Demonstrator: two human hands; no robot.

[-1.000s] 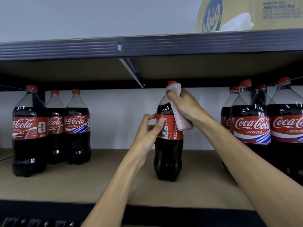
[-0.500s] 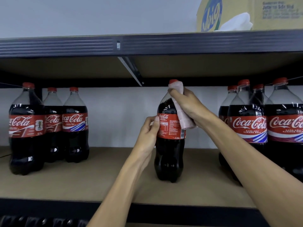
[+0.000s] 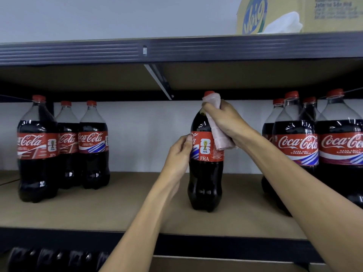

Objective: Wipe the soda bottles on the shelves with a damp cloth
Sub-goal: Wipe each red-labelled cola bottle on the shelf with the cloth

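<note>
Soda bottle (image 3: 206,179), red-capped and labelled FRA, stands upright on the brown shelf (image 3: 121,211), and both hands are on it. The fingers (image 3: 211,108) of the right hand (image 3: 228,120) are curled round a pale pink cloth (image 3: 221,140). They press its upper end against the neck just under the cap. The rest of the cloth hangs below the palm, down the right side of the label. The left hand (image 3: 177,154) grips the bottle at label height. Its fingers are bent round the left side and its thumb tip lies on the label's front edge.

The bottle stands alone in a gap. Three bottles (image 3: 64,148) cluster well apart to its left. A tighter group of bottles (image 3: 296,150) stands to its right, partly behind the right forearm. How many are in that group I cannot tell.

Above runs the dark metal edge of the upper shelf (image 3: 176,51). It carries a yellowish cardboard box (image 3: 334,16) with something white and crumpled (image 3: 283,22) against it. Under the lower shelf edge, at bottom left, dark bottle tops (image 3: 49,259) show, too blurred to read.
</note>
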